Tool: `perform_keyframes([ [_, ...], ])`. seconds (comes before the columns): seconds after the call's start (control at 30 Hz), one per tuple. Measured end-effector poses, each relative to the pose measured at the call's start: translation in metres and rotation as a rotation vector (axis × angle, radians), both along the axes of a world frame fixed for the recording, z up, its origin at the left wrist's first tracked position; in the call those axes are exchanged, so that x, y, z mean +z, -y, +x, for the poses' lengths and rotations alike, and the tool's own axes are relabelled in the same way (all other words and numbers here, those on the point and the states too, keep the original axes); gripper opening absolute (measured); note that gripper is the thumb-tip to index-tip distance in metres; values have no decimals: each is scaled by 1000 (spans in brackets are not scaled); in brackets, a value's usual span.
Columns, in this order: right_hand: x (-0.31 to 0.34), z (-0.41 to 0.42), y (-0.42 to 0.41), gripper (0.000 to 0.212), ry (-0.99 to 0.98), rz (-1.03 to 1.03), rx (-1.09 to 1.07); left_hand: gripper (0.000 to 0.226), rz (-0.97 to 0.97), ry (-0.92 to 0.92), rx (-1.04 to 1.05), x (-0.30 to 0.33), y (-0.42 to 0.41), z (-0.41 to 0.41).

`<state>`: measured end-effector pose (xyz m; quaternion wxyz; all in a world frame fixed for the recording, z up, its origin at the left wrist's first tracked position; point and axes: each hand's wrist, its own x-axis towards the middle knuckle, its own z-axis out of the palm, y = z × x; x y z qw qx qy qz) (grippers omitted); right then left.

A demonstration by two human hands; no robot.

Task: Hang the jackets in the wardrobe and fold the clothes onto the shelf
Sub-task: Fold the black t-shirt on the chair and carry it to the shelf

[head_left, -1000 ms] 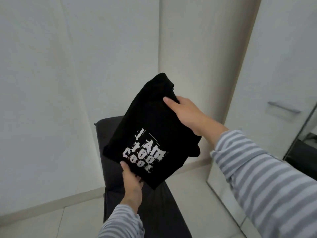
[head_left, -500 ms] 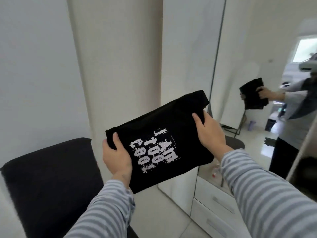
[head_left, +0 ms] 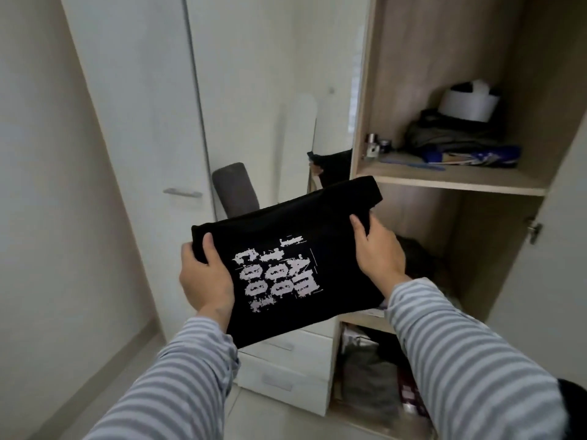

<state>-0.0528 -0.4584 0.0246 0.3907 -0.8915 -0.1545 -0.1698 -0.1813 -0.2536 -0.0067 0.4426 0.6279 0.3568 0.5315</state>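
Observation:
A folded black T-shirt (head_left: 286,236) with white lettering is held flat in front of me, in the air before the open wardrobe. My left hand (head_left: 205,277) grips its left edge, thumb on top. My right hand (head_left: 378,249) grips its right edge, thumb on top and fingers underneath. The wardrobe's wooden shelf (head_left: 444,181) runs just above and behind the shirt's far right corner. A lower shelf (head_left: 365,319) lies behind and below the shirt, with dark clothes (head_left: 419,255) on it, partly hidden by my right hand.
The upper shelf holds a dark garment pile (head_left: 451,131), a white box (head_left: 467,103), small bottles (head_left: 374,146) and blue items (head_left: 476,157). A mirror door (head_left: 286,106) stands left of the opening, white drawers (head_left: 286,369) below it. The open door (head_left: 559,249) is at right.
My view has swung right from the wall and mirror to the open wardrobe. The shirt stays held in both hands and is now level in front of the shelves.

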Motion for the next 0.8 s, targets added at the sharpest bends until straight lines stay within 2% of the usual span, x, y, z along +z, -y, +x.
perform_keyframes([
  [0.2, -26, 65, 115, 52, -73, -36, -176, 42, 7, -50, -152, -24, 91, 101],
  [0.37, -60, 110, 185, 58, -124, -2, -310, 34, -14, -108, -297, -46, 155, 170],
  [0.5, -95, 147, 211, 70, -197, 45, -350, 34, 11, -176, -374, -73, 174, 223],
  [0.67, -130, 198, 222, 62, -325, -44, -440, 40, 16, -255, -421, -104, 187, 289],
  [0.8, -174, 252, 223, 63, -394, -24, -499, 43, 15, -319, -496, -144, 187, 360],
])
